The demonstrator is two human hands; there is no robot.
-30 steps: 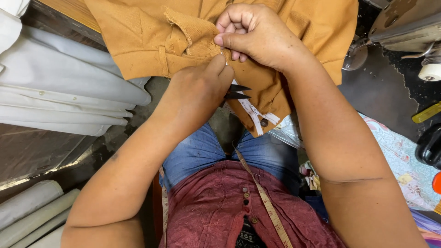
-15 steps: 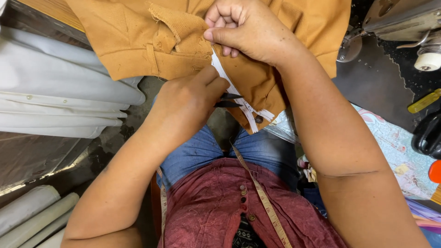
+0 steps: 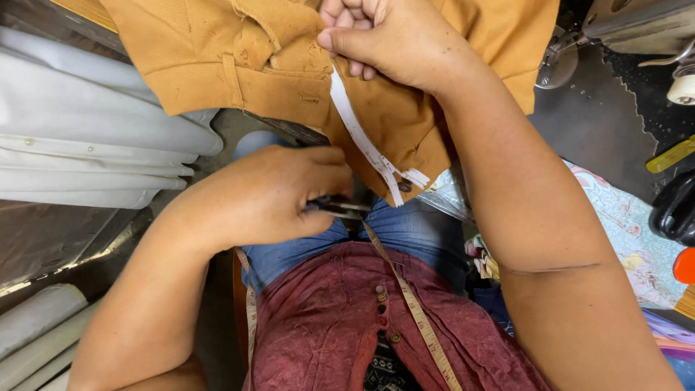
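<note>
A mustard-brown garment (image 3: 217, 65) hangs over the table edge toward my lap. My right hand (image 3: 391, 40) pinches its fabric near the top, next to a white strip (image 3: 362, 134) that runs down the cloth to a small button. Below the garment, my left hand (image 3: 275, 192) is closed around small dark metal snips (image 3: 344, 208), whose tips poke out to the right over my jeans. A measuring tape (image 3: 413, 304) hangs around my neck over a maroon shirt.
Folded white cloth (image 3: 87, 137) is stacked at the left, with white rolls (image 3: 36, 326) beneath. A sewing machine part (image 3: 637, 29) sits at the top right. Patterned fabric (image 3: 622, 232), a yellow stick and an orange object lie at the right.
My left hand has dropped from the garment's edge down to my lap with the snips. The white strip now lies exposed. My right hand stays pinching the fabric.
</note>
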